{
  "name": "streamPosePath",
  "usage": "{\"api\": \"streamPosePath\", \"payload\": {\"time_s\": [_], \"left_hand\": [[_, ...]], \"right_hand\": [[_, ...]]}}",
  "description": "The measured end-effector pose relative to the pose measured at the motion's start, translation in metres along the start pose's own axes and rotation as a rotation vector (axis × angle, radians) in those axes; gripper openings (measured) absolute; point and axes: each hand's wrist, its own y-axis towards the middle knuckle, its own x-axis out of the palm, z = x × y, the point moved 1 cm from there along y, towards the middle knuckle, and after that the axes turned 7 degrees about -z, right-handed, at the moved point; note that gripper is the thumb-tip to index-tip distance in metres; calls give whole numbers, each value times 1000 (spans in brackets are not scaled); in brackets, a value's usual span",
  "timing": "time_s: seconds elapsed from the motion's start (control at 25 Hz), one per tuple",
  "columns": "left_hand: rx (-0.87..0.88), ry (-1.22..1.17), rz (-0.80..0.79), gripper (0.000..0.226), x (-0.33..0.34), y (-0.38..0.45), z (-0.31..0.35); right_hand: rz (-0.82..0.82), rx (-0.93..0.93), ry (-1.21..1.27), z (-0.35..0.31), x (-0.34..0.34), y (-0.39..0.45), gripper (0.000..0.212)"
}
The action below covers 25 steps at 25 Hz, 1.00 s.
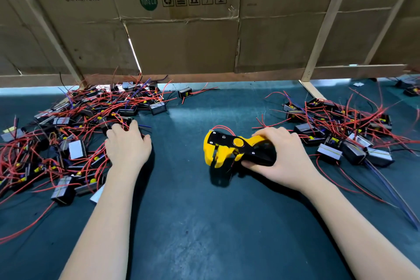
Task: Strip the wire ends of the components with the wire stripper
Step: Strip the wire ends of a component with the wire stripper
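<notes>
Pick-up step: left hand [127, 143] reaches into left pile of components [66, 129], fingers curled over one, grip unclear. Right hand [284, 154] grips wire stripper [229, 148] mid-mat, jaws apart. Next: feed a wire end into the jaws.

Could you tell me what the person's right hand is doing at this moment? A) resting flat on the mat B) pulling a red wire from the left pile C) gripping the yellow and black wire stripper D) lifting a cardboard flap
C: the right hand is curled round the handles of the wire stripper, above the mat.
</notes>
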Motion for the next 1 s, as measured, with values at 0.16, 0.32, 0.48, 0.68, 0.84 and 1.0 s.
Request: {"api": "streamPosePath", "payload": {"time_s": [0.16,0.32,0.48,0.68,0.84,1.0], "left_hand": [[132,-93,231,39,-2,5,2],[98,44,80,50,13,6,6],[44,50,151,49,11,7,3],[25,15,125,52,12,7,2],[-5,-23,126,52,12,9,-2],[33,-5,256,35,12,7,0]], "right_hand": [[5,-65,231,-10,-7,-4,58],[-271,-217,422,-34,0,-6,61],[-266,-131,269,-35,2,0,58],[-167,66,100,-15,-9,1,58],[15,369,-63,6,-17,0,59],[69,580,-69,11,-16,1,60]]}}
